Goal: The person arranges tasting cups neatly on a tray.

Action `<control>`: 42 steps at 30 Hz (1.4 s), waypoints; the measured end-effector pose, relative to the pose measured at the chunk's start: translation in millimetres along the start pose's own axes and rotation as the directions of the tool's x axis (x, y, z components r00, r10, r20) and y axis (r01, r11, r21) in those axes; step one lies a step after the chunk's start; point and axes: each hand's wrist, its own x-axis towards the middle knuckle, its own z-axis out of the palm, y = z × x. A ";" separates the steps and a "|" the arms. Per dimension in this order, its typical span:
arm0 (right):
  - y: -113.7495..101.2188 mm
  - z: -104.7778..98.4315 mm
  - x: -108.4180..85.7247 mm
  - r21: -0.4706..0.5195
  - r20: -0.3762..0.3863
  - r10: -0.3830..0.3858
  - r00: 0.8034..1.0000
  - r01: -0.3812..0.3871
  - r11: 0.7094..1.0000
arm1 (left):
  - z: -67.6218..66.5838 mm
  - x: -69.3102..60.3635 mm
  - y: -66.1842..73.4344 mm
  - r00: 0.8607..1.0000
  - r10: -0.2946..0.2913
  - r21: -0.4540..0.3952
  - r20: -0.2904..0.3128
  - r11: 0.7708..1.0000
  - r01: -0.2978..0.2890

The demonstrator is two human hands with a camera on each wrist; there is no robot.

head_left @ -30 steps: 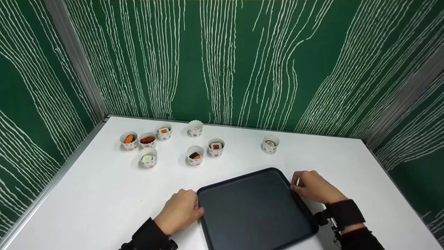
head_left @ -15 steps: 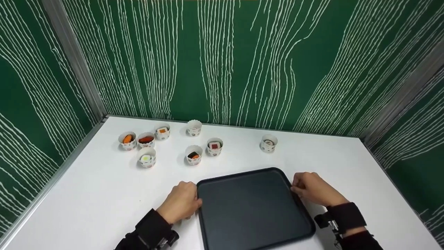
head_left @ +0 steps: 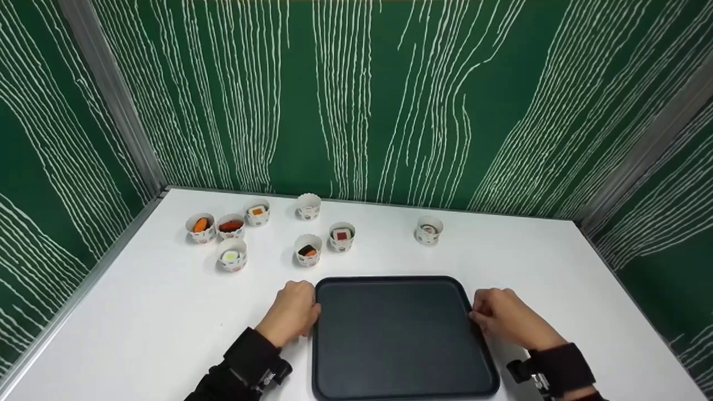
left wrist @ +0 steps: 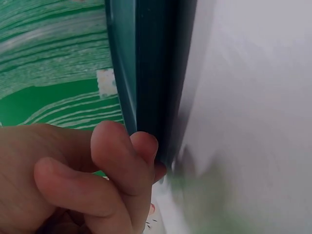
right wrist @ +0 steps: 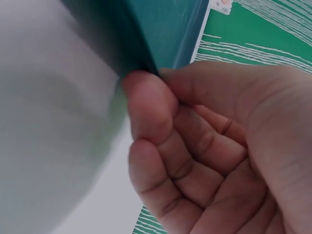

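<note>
A dark rectangular tray (head_left: 402, 337) lies on the white table, its far edge roughly level across the head view. My left hand (head_left: 289, 313) grips its left rim near the far corner; in the left wrist view the curled fingers (left wrist: 114, 156) meet the tray's edge. On the opposite side my right hand (head_left: 511, 317) pinches the right rim between thumb and index finger (right wrist: 151, 105), as the right wrist view shows. The other fingers of that hand curl below the edge. Nothing lies on the tray's visible surface.
Beyond the tray stand several patterned paper cups with sushi-like pieces, among them one with an orange-and-black piece (head_left: 308, 250) and one with a red-centred piece (head_left: 341, 238). Another cup (head_left: 429, 230) stands apart to the right. Green panels with white lines (head_left: 312, 100) enclose the table.
The tray has turned from a slant to nearly square with the view. My left hand has moved away from me with its side; the right hand has come slightly nearer.
</note>
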 end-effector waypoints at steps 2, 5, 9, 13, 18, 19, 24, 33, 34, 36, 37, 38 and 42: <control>-1.8 1.5 -2.7 0.009 0.004 0.004 1.000 -0.004 1.000 | 9.1 9.7 -10.2 1.000 -0.013 0.029 -0.017 0.999 0.014; -3.2 2.9 -6.9 0.019 0.013 0.013 1.000 -0.013 1.000 | 17.2 19.8 -19.3 0.998 -0.017 0.084 -0.054 0.996 0.021; -3.5 3.6 -13.0 0.038 0.023 0.031 0.999 -0.032 0.999 | 24.8 27.4 -27.4 0.996 0.007 0.130 -0.091 0.992 0.005; -3.6 3.7 -17.7 0.039 0.022 0.040 0.999 -0.041 0.998 | 25.0 27.6 -25.4 0.996 0.018 0.126 -0.091 0.992 -0.007; -1.6 2.3 -19.1 0.034 0.025 0.029 0.999 -0.030 0.999 | 9.6 12.5 -6.5 0.997 0.024 0.070 -0.068 0.997 -0.019; -1.2 2.1 -19.2 0.033 0.026 0.027 0.999 -0.028 0.999 | 3.4 7.1 0.7 0.998 0.020 0.049 -0.059 0.999 -0.017; -0.6 2.2 -19.7 0.036 0.031 0.029 0.999 -0.030 0.999 | -11.6 -5.2 16.1 0.999 0.020 -0.019 -0.027 1.000 -0.020; -0.4 2.7 -16.6 0.024 0.041 0.061 0.997 -0.062 0.998 | 21.2 19.3 -25.4 0.995 0.082 0.069 -0.060 0.995 -0.077; 0.0 2.0 -17.1 0.023 0.040 0.063 0.997 -0.064 0.998 | 20.6 18.9 -23.8 0.995 0.082 0.059 -0.056 0.995 -0.079; 1.0 1.1 -18.1 0.026 0.040 0.064 0.997 -0.065 0.998 | 20.2 19.4 -22.5 0.996 0.073 0.040 -0.044 0.997 -0.071; 1.6 0.9 -18.4 0.028 0.040 0.058 0.998 -0.059 0.998 | 19.7 19.4 -22.4 0.997 0.070 0.035 -0.041 0.997 -0.069; 1.8 1.4 -18.2 0.031 0.037 0.054 0.998 -0.055 0.998 | 18.8 19.1 -22.3 0.997 0.065 0.032 -0.041 0.997 -0.064; 2.8 1.8 -19.1 0.038 0.033 0.042 0.999 -0.043 0.998 | 19.8 18.1 -24.1 0.995 0.076 0.063 -0.070 0.995 -0.071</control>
